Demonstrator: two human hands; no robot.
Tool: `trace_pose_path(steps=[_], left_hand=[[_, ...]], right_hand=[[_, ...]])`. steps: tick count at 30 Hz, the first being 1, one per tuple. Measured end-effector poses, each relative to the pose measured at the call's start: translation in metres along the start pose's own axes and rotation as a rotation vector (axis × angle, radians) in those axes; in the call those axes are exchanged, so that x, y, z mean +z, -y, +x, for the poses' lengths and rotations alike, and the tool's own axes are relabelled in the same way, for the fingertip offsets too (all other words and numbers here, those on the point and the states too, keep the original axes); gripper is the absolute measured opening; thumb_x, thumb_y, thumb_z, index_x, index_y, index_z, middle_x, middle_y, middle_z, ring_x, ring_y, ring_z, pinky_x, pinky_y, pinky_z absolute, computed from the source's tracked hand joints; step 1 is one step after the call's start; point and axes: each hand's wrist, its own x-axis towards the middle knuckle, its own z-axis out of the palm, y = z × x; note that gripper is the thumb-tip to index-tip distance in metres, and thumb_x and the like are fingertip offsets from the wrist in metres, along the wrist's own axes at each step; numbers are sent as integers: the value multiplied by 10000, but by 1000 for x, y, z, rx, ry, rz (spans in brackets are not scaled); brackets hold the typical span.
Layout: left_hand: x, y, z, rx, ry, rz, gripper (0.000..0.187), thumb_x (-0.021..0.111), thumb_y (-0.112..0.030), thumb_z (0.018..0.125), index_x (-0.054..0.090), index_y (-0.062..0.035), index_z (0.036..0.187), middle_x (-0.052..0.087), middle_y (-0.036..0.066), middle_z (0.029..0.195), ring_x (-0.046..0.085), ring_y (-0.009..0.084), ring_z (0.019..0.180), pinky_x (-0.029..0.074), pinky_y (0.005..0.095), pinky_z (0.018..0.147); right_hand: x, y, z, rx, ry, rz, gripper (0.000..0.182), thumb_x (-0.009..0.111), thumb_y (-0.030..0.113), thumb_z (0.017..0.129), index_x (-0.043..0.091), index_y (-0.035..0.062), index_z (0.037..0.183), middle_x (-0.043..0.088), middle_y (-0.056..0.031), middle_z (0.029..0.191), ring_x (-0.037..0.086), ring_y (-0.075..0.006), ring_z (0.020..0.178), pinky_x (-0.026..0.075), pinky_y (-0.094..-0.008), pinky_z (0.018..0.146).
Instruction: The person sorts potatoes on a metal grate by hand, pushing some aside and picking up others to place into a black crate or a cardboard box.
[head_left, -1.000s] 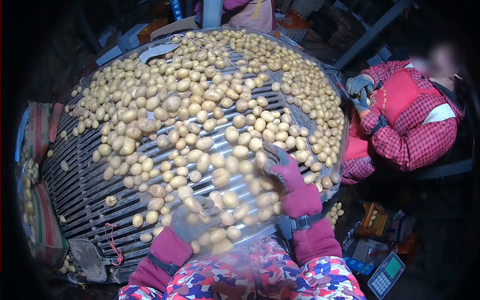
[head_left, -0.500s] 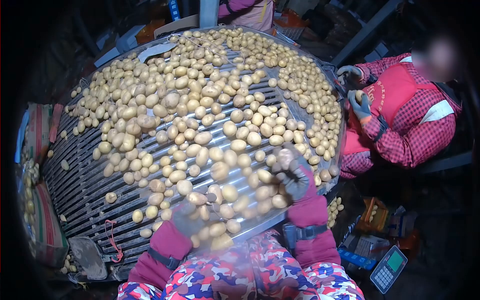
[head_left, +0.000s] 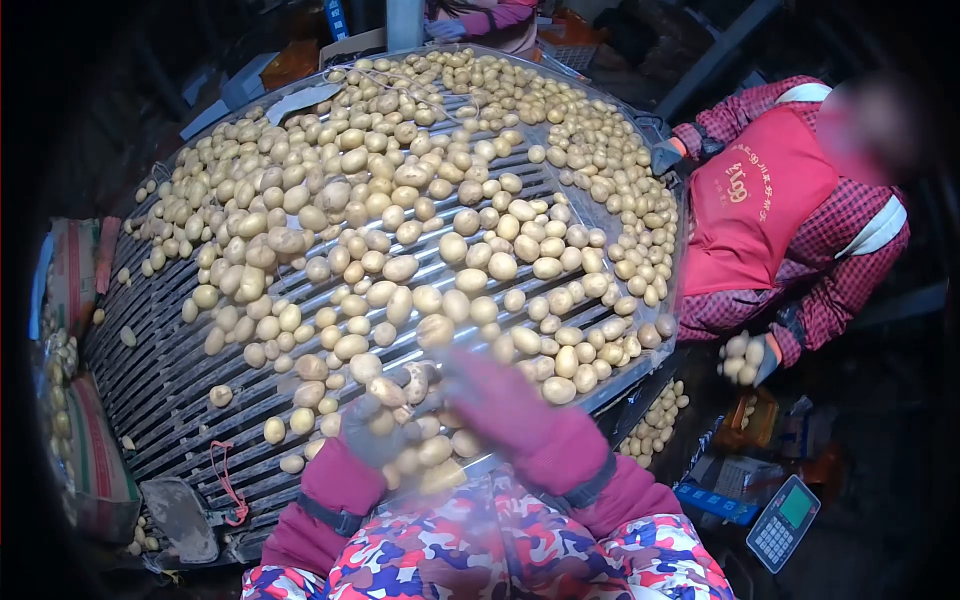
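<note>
Potatoes cover much of a slatted metal table. My left hand, in a grey glove, is at the near edge among the potatoes; its fingers are curled beside a few of them, and whether it grips one is unclear. Just right of it, my right hand reaches in over the potatoes, blurred by motion, with its fingers hard to make out. Both arms wear purple sleeves with dark wrist straps.
At the right, a co-worker in a red apron holds several potatoes low beside the table. A digital scale is at the lower right, sacks at the left. Another person's purple sleeve shows at the far edge.
My right hand has swung left from the right-hand potatoes toward my left hand. The co-worker's one hand has moved down with potatoes, away from the chest. My left hand has barely shifted.
</note>
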Motion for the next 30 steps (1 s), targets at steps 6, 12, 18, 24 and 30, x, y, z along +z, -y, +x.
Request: trace_pose_path(steps=[6, 12, 18, 24, 30], left_hand=[[-18, 1, -11, -19, 5, -167, 599, 506, -257, 972, 295, -33, 1486, 456, 175, 1347, 506, 376, 1256, 554, 477, 899], [-33, -2, -18, -82, -100, -304, 570, 534, -219, 968, 322, -38, 1465, 474, 182, 1320, 525, 436, 1193, 534, 582, 938], [-1, 6, -7, -68, -147, -317, 468, 594, -214, 940, 445, -6, 1332, 507, 186, 1222, 590, 329, 1018, 589, 452, 780], [13, -17, -37, 54, -206, 44, 448, 644, -134, 842, 499, -8, 1247, 518, 126, 1084, 530, 202, 845, 526, 323, 680], [25, -84, -119, 591, -810, 556, 482, 635, -250, 923, 482, -21, 1319, 519, 56, 1001, 522, 120, 787, 464, 231, 561]], right_hand=[[-64, -100, 9, 474, 11, -822, 315, 604, 197, 866, 613, 94, 1163, 668, -142, 1003, 631, -343, 964, 491, -466, 826], [-71, -119, 9, 477, -157, -911, 308, 613, 345, 904, 624, 99, 1088, 658, -139, 970, 630, -333, 930, 478, -473, 808], [-17, -48, 34, -115, -197, -523, 300, 651, 165, 793, 599, 83, 1077, 614, -139, 1070, 609, -343, 983, 489, -471, 779], [34, -32, 61, 46, 214, -617, 504, 676, 245, 829, 521, 150, 1299, 537, -99, 1250, 600, -312, 1072, 507, -448, 810], [27, -50, 71, 125, 213, -495, 625, 714, 273, 803, 485, 108, 1361, 594, -144, 1173, 633, -296, 1009, 519, -440, 803]])
